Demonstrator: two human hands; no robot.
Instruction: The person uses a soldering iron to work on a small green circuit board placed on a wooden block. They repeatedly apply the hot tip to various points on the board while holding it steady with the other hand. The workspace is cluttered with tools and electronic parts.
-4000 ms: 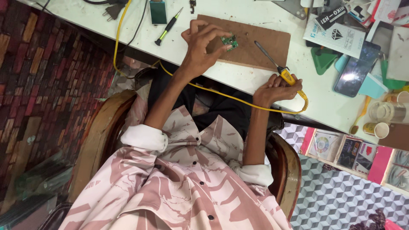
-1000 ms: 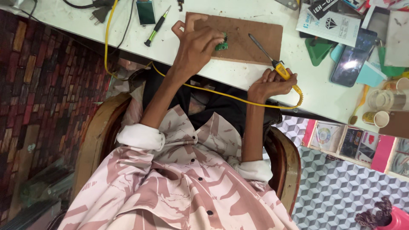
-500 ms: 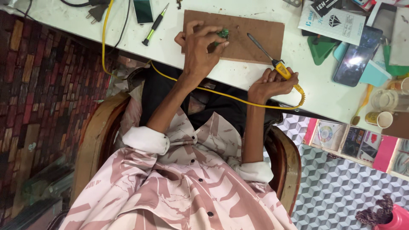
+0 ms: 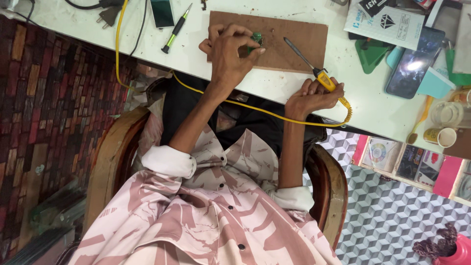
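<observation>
My left hand [image 4: 229, 54] rests on a brown board [image 4: 294, 41] on the white table [image 4: 274, 88] and pinches a small green circuit board [image 4: 256, 37] between its fingertips. My right hand [image 4: 311, 97] lies at the table's near edge, closed around the yellow handle of a soldering iron [image 4: 321, 77]. The iron's metal tip [image 4: 294, 50] points up-left over the brown board, a short way right of the green piece. Its yellow cable [image 4: 255, 109] runs across my lap to the left.
A green-handled screwdriver [image 4: 175, 29], a phone [image 4: 162, 12] and a black plug [image 4: 109, 15] lie at the left. At the right are a white packet [image 4: 387, 24], a dark phone [image 4: 414, 66], green plastic pieces [image 4: 370, 54] and small cups [image 4: 441, 137]. I sit in a wooden chair [image 4: 105, 167].
My left hand has kept the green piece on the brown board, shifting its fingers a little. The right hand with the iron has stayed at the table edge.
</observation>
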